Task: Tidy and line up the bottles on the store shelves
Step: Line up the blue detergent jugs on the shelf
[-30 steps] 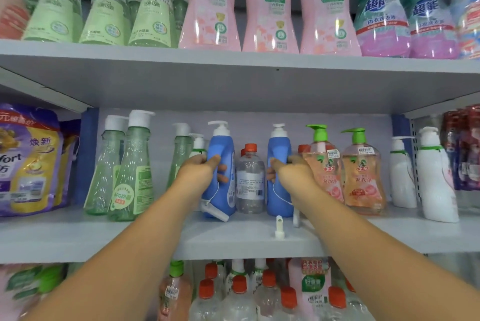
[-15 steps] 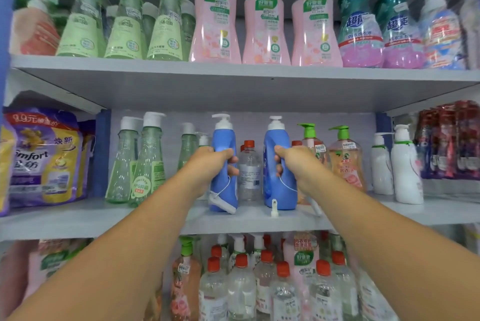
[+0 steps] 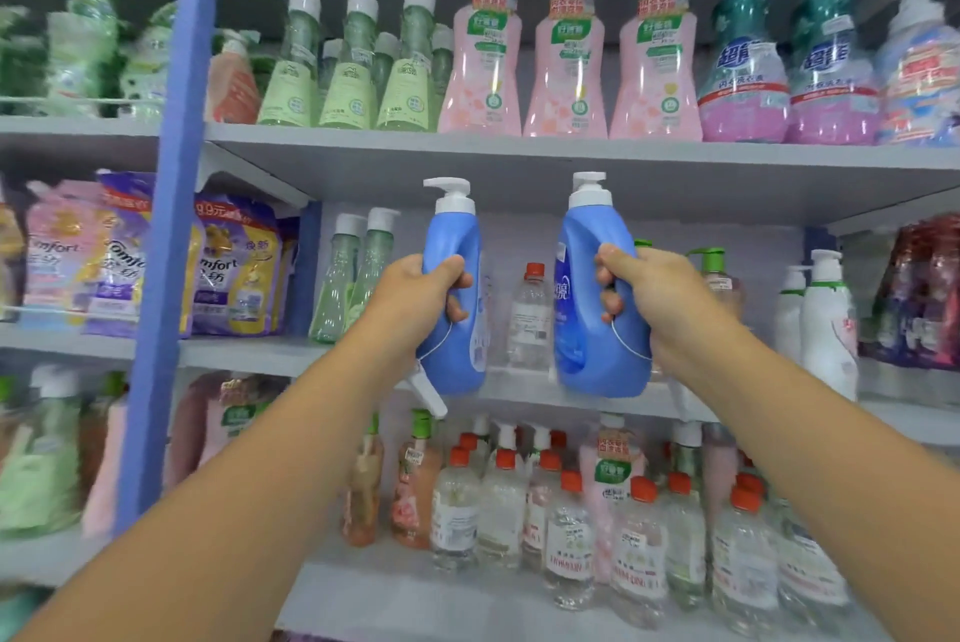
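Head view | left hand (image 3: 415,301) gripped left blue bottle (image 3: 460,309) by its handle, right hand (image 3: 657,298) likewise right blue bottle (image 3: 587,324) | both upright before middle shelf (image 3: 260,355) | bases seemingly lifted; motion blur

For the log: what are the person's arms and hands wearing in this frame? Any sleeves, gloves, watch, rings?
Nothing is worn that shows. Both forearms are bare up to the bottom edge of the picture, with no sleeve or cuff in view. The left hand and right hand are ungloved, and no watch, bracelet or ring shows on either wrist or the visible fingers. Upper arms are out of frame.
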